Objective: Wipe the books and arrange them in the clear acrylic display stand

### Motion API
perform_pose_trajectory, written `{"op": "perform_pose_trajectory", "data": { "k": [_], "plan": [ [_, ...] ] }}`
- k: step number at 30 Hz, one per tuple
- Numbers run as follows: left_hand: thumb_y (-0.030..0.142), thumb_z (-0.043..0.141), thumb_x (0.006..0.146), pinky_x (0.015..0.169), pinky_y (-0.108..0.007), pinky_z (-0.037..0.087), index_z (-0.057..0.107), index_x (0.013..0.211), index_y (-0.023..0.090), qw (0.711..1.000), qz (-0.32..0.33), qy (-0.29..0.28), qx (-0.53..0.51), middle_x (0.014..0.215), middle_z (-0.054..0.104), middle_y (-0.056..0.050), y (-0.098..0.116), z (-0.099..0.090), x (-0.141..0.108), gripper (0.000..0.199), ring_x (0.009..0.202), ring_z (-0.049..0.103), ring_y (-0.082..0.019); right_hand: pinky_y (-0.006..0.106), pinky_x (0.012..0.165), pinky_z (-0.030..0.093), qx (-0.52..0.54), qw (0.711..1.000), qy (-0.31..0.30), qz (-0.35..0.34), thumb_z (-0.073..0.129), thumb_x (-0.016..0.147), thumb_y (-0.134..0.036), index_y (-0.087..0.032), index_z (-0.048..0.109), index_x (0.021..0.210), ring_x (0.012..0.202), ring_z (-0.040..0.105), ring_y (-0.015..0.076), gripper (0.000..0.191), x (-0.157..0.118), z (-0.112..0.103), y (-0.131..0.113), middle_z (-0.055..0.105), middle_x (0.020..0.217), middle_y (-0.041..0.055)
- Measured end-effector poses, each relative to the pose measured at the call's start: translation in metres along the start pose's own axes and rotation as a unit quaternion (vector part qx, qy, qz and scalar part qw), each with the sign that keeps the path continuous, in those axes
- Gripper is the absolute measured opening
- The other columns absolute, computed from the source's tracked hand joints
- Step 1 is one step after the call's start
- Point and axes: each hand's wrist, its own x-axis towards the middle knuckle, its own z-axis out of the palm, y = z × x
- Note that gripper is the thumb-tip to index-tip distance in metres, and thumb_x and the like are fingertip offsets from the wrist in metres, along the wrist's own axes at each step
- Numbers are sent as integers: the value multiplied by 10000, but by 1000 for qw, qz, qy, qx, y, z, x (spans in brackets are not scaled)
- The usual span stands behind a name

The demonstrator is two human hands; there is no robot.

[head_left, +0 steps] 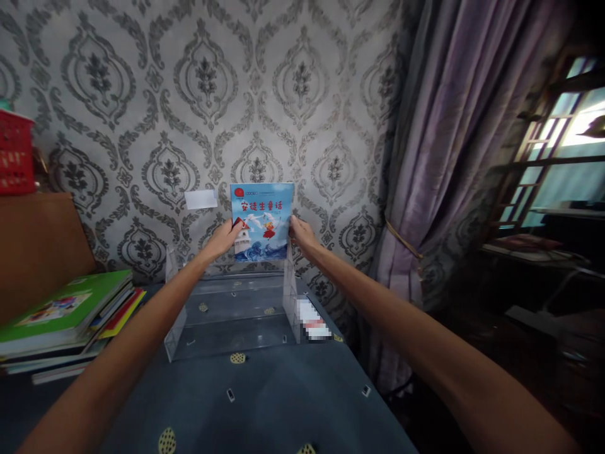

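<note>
A blue picture book (261, 230) with red Chinese lettering is held upright, its cover facing me. My left hand (225, 238) grips its left edge, and my right hand (302, 234) grips the right edge; the fingers behind the cover are hidden. Below and around the book stands a clear plastic rack (236, 332) with see-through side panels on the dark blue tablecloth (265, 403). The book's lower edge is above the back of this rack; whether it touches it I cannot tell.
Several stacked books (70, 309), a green one on top, lie at the left beside a cardboard box (42, 239) bearing a red basket (15, 151). A blurred-out white item (312, 318) lies right of the rack. Patterned wall behind; purple curtain (401, 189) at right.
</note>
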Motion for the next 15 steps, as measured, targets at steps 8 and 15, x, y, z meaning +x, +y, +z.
{"op": "perform_pose_trajectory", "data": {
  "k": [8,15],
  "plan": [
    [334,536,912,1033,-519,440,559,1170,171,994,-14,65,92,1133,686,-154,37,-11,-32,306,1130,624,-345,415,840,510,-21,997,66,-18,350,896,-717,-216,656,982,984,640,280,593,-33,-5,-30,711,961,100],
    [260,407,1009,926,-375,577,640,1088,260,960,263,-39,90,1070,717,-68,156,-23,-151,246,1036,681,-210,375,913,511,-63,983,0,-171,367,1014,-547,-249,686,1088,1007,647,252,443,-166,21,-49,718,1016,76]
  ]
}}
